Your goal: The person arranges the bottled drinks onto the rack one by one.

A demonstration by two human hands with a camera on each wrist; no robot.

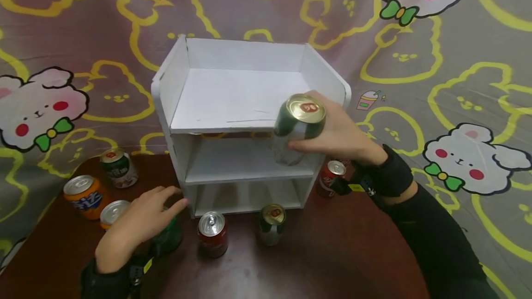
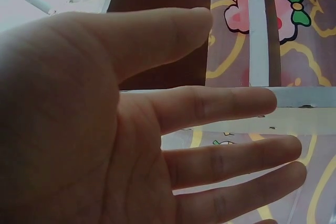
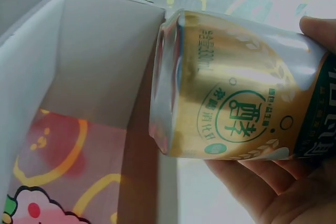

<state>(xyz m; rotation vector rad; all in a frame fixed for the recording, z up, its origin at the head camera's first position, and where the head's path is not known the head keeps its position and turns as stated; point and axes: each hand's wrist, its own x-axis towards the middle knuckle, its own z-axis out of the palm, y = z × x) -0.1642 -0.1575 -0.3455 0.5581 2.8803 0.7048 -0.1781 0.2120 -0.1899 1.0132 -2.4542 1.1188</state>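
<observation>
A green, white and gold drink can [image 1: 298, 126] is gripped in my right hand [image 1: 338, 135], at the front right of a white shelf unit [image 1: 249, 180]. In the right wrist view the same can [image 3: 231, 93] shows a gold panel with green lettering, its base close to a white board. My left hand [image 1: 143, 218] hovers at the shelf's lower left with fingers spread; its palm [image 2: 131, 156] holds nothing. Partly hidden beneath it are a green can [image 1: 169, 238] and an orange can [image 1: 113, 211]. A red can [image 1: 213, 234] and another green-gold can [image 1: 272, 225] stand before the shelf.
On the dark brown table [image 1: 324, 253], an orange can [image 1: 85, 196] and a green-white can [image 1: 119, 168] stand at the left. A red can [image 1: 330, 178] stands right of the shelf, beneath my right wrist. A patterned cloth [image 1: 415, 105] hangs behind.
</observation>
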